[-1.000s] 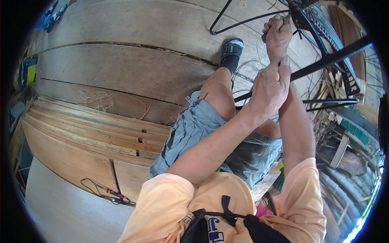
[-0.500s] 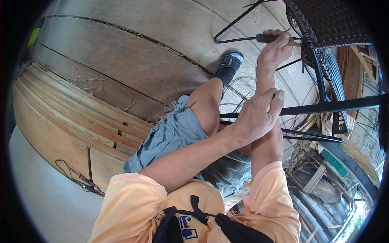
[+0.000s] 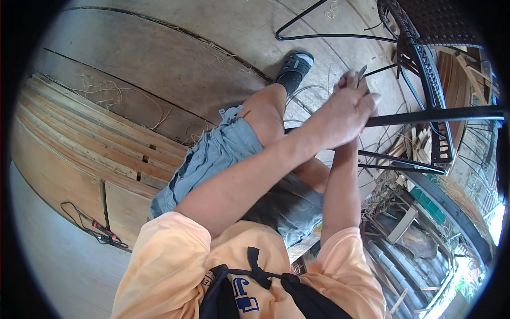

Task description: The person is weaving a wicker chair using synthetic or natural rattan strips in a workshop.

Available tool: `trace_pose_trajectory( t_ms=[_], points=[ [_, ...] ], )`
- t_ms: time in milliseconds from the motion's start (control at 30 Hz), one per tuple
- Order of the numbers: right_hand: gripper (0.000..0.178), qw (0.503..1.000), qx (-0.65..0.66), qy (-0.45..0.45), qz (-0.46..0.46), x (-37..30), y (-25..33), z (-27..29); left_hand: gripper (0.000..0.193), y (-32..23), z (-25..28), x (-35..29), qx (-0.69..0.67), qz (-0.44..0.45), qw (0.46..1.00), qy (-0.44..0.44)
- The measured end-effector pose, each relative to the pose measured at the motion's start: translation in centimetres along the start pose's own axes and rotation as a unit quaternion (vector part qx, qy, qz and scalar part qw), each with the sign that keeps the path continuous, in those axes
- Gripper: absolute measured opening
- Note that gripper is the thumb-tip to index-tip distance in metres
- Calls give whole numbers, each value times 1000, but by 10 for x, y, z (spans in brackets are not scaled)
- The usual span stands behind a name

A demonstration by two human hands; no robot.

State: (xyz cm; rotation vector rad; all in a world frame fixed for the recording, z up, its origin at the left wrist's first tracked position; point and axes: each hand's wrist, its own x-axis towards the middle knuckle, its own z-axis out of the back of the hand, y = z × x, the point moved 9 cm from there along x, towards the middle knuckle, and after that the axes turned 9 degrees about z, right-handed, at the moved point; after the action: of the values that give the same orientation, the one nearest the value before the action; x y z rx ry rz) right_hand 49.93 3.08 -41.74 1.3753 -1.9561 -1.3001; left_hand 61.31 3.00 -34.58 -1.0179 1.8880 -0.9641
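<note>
A black metal chair frame [image 3: 425, 114] of thin round tubing lies tipped over the rough concrete floor [image 3: 159, 64], its dark woven seat [image 3: 435, 21] at upper right. The left hand [image 3: 340, 114] curls around a tube; the right hand [image 3: 353, 85] behind it pinches a thin strand [image 3: 362, 72]

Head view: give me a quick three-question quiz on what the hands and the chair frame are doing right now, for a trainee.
1. True or false: the left hand lies over the right hand.
2. What does the black metal bar meet at its left end? A) the sandal B) the clasped hands C) the wooden planks
3. What is on the foot beyond the knee?

Key: 1 true. 2 B. 3 a dark sandal, resting on the concrete floor.
</note>
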Motion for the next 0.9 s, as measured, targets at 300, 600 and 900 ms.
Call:
trace_pose_trajectory(
  t_ms=[300,600,900],
  points=[
    [23,982,-161,-93,17,-85,47,24,22,-24,-3,84,-249,25,965,78],
    [28,978,-158,-132,33,-81,53,54,12,-25,-35,96,-284,-14,955,82],
    [27,984,-116,-123,52,-79,59,53,20,-9,-53,106,-395,108,869,276]
  ],
)
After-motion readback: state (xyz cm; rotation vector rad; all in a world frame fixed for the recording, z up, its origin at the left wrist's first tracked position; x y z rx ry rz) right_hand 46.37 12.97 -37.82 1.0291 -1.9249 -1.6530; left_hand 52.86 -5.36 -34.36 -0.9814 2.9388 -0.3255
